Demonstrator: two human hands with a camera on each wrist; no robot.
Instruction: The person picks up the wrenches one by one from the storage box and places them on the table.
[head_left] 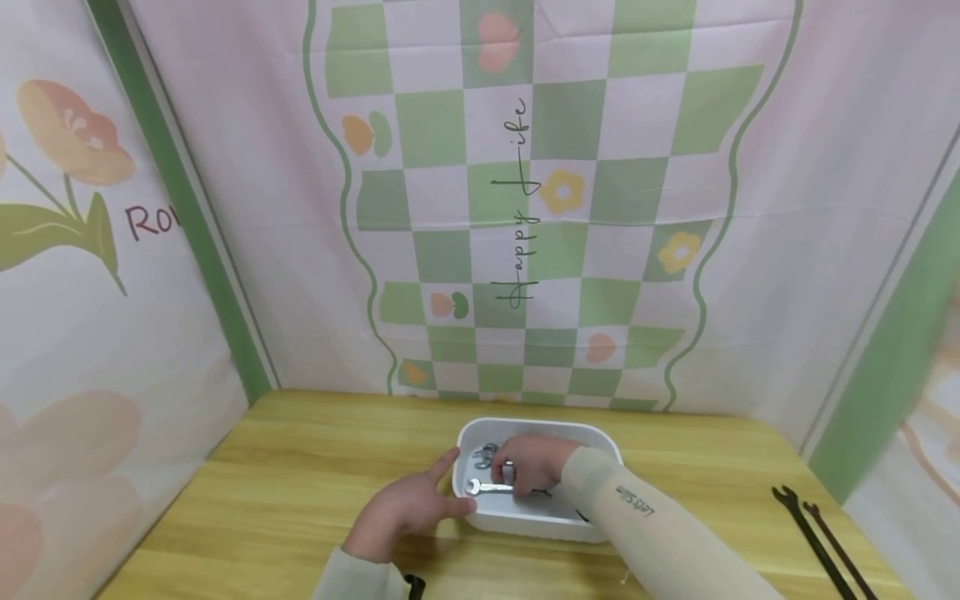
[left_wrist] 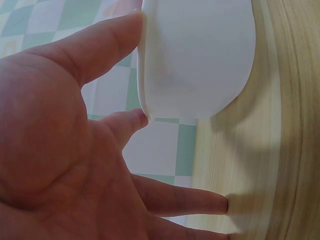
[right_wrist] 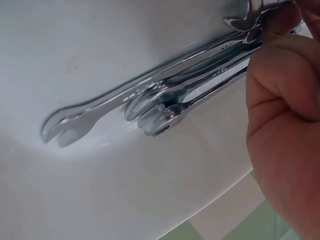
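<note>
A white plastic bin [head_left: 540, 527] stands on the table, with several silver wrenches [right_wrist: 100, 112] bunched together on its floor. My right hand [head_left: 534, 462] reaches into it, fingers curled, and pinches a silver wrench [head_left: 487, 487] whose open end sticks out to the left. In the right wrist view, that wrench's jaw end [right_wrist: 245, 21] shows beside the fingertips, near the bunch; the rest is hidden by the hand. With thumb and index finger spread, my left hand [head_left: 412, 504] touches the bin's left rim [left_wrist: 142, 65]. Its other visible fingers extend to the table.
Two long dark wrenches [head_left: 813, 533] lie at the table's right edge, one blackish and one reddish brown. Behind the wooden table [head_left: 315, 450] hangs a printed cloth [head_left: 570, 250] with green and white checks. Another cloth [head_left: 90, 333] closes off the left side.
</note>
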